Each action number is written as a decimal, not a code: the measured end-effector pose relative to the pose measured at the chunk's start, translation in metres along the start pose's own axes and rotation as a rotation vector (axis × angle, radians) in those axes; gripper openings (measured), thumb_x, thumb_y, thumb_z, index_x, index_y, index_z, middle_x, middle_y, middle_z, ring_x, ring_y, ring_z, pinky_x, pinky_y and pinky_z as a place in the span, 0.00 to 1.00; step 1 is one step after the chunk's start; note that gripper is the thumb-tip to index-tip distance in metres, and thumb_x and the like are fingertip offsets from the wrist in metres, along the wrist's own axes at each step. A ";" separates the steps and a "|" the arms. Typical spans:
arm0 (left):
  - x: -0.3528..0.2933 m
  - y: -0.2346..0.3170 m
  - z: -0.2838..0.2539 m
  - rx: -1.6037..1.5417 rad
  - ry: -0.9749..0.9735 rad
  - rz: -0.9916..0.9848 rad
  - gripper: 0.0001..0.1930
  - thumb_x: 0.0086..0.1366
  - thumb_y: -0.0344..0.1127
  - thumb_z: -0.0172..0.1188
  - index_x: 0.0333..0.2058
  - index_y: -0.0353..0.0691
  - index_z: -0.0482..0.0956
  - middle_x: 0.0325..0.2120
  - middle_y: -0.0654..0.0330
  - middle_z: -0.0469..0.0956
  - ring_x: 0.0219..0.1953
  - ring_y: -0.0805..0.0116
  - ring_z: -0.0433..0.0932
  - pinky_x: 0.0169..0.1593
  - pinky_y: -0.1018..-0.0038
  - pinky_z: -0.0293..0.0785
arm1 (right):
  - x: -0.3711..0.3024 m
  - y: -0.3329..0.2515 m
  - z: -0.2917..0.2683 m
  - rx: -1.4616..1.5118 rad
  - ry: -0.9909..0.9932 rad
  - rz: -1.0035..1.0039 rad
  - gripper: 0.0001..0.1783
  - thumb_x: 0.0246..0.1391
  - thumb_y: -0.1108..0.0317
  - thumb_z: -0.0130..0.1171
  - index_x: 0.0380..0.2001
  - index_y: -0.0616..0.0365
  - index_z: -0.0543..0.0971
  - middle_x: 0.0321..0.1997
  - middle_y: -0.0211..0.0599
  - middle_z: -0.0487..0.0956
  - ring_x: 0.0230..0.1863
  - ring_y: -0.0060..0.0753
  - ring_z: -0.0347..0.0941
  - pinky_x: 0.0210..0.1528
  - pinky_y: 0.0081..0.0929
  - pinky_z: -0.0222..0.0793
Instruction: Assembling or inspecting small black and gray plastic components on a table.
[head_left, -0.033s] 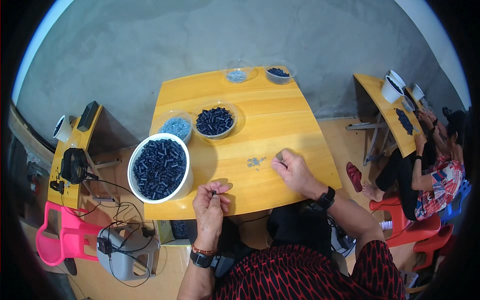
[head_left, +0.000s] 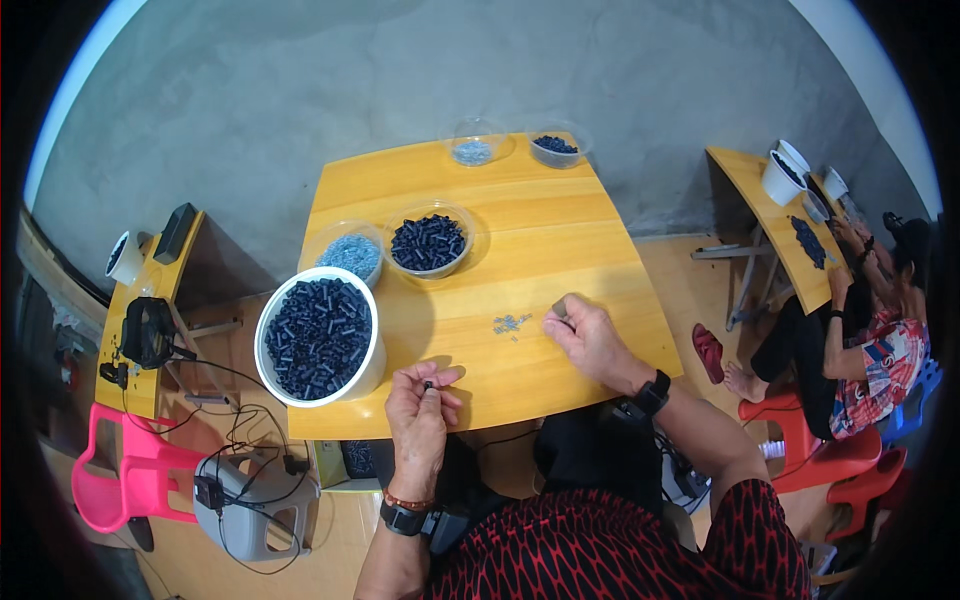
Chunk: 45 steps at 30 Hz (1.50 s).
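Observation:
My left hand is at the table's near edge, thumb and finger pinching a small black plastic sleeve. Its other fingers are loosely curled. My right hand hovers over the table with thumb and forefinger pressed together; what is between them, if anything, is too small to tell. Just left of it lies a little scatter of small silvery metal pins. Beside my left hand stands a white bucket full of black sleeves. Behind it are a clear bowl of black sleeves and a clear bowl of silvery pieces.
At the table's far edge stand two clear tubs, one with silvery pieces, one with black pieces. A pink chair and a grey stool draped in cables are at left. At right, another person sits at a second table.
My right hand has shifted very slightly, its fingertips tilting a little. My left hand and the sleeve in it stay where they were.

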<state>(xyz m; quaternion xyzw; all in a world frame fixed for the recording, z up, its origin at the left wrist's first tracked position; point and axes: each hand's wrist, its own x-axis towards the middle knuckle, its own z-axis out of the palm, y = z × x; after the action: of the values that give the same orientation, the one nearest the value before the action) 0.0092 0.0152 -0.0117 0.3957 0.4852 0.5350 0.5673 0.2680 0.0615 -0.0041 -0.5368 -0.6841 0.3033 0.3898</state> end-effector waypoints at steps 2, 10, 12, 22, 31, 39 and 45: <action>-0.003 0.003 0.003 -0.035 -0.004 -0.001 0.11 0.70 0.20 0.45 0.49 0.36 0.66 0.41 0.48 0.80 0.31 0.74 0.77 0.34 0.80 0.76 | 0.003 0.000 -0.003 0.105 -0.008 0.089 0.07 0.61 0.71 0.57 0.31 0.63 0.74 0.27 0.37 0.78 0.28 0.24 0.72 0.33 0.25 0.69; -0.006 0.003 0.020 -0.220 -0.143 -0.018 0.17 0.67 0.15 0.44 0.52 0.35 0.62 0.48 0.38 0.75 0.44 0.59 0.81 0.53 0.68 0.80 | -0.017 -0.030 0.020 0.381 -0.135 0.104 0.04 0.60 0.75 0.59 0.35 0.65 0.77 0.29 0.25 0.77 0.31 0.11 0.69 0.34 0.18 0.69; -0.006 0.002 0.023 -0.270 -0.174 -0.045 0.19 0.66 0.15 0.45 0.54 0.36 0.62 0.48 0.39 0.75 0.46 0.58 0.81 0.53 0.67 0.79 | -0.019 -0.044 0.019 0.361 -0.159 0.095 0.04 0.59 0.75 0.59 0.35 0.65 0.79 0.30 0.27 0.77 0.31 0.13 0.70 0.34 0.18 0.69; -0.010 0.002 0.024 -0.213 -0.249 -0.017 0.31 0.65 0.14 0.47 0.65 0.40 0.52 0.50 0.47 0.75 0.49 0.65 0.78 0.53 0.71 0.77 | -0.013 -0.053 0.044 0.203 -0.315 -0.136 0.10 0.54 0.80 0.57 0.39 0.62 0.82 0.34 0.40 0.78 0.35 0.36 0.77 0.42 0.30 0.75; -0.012 0.011 0.029 -0.089 -0.267 0.062 0.34 0.65 0.14 0.48 0.66 0.41 0.50 0.47 0.51 0.75 0.50 0.68 0.75 0.55 0.73 0.73 | -0.013 -0.066 0.044 0.226 -0.315 -0.181 0.08 0.54 0.79 0.57 0.38 0.63 0.79 0.37 0.42 0.80 0.40 0.41 0.79 0.42 0.31 0.75; -0.009 -0.005 0.022 -0.032 -0.197 -0.017 0.07 0.66 0.20 0.57 0.41 0.32 0.72 0.35 0.56 0.80 0.33 0.74 0.80 0.38 0.78 0.80 | -0.023 -0.053 0.051 0.247 -0.200 -0.171 0.03 0.54 0.79 0.59 0.33 0.66 0.76 0.32 0.41 0.77 0.33 0.34 0.76 0.36 0.28 0.73; -0.011 0.003 0.024 -0.114 -0.189 -0.076 0.02 0.65 0.23 0.61 0.35 0.32 0.77 0.27 0.58 0.81 0.27 0.73 0.80 0.31 0.79 0.79 | -0.029 -0.054 0.042 0.432 -0.190 -0.023 0.02 0.58 0.78 0.60 0.33 0.65 0.76 0.33 0.34 0.79 0.35 0.21 0.76 0.37 0.22 0.73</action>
<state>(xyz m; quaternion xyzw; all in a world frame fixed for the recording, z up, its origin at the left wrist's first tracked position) 0.0325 0.0060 -0.0020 0.3927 0.4129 0.5001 0.6521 0.2084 0.0207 0.0128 -0.4021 -0.6430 0.4873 0.4328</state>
